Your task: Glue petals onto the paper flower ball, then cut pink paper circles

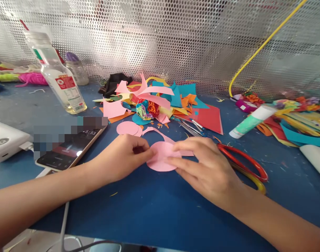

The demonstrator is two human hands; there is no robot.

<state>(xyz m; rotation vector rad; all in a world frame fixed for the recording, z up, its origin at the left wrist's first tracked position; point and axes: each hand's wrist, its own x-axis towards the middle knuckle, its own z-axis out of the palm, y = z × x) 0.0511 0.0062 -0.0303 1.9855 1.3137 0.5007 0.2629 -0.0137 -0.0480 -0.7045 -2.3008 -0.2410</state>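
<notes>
going left to right: a white power bank (4, 141) sits at the 9 o'clock edge of the blue worktop (154, 210), with a phone (70, 148) plugged in just beside it and a clear bottle (58, 78) behind at about 10 o'clock.

the left hand (123, 159) has its fingers together, pinching the left edge of the pink paper circle (162, 161), which lies flat on the worktop dead centre, between both hands. two more pink circles (128, 128) wait just behind it at 11 o'clock, and the scrap paper pile (160, 99) with a little rolled paper flower (148, 109) is at 12 o'clock. the right hand (207, 169) has its fingers spread and pressed flat on the circle's right side, pinning it rather than gripping it. red-handled scissors (243, 162) lie touching that hand at 3 o'clock, with a glue stick (250, 121) further back at 2 o'clock.

my take on doing this bit well: it looks like the circle is being folded or creased, so keep the right fingers flat as the anchor and let the left pinch do the moving. line the edges up before pressing, then run a fingertip along the crease. thin paper tears or wrinkles if you tug, so go gentle. maybe nudge the scissors off a touch so the wrist doesn't bump them.
</notes>
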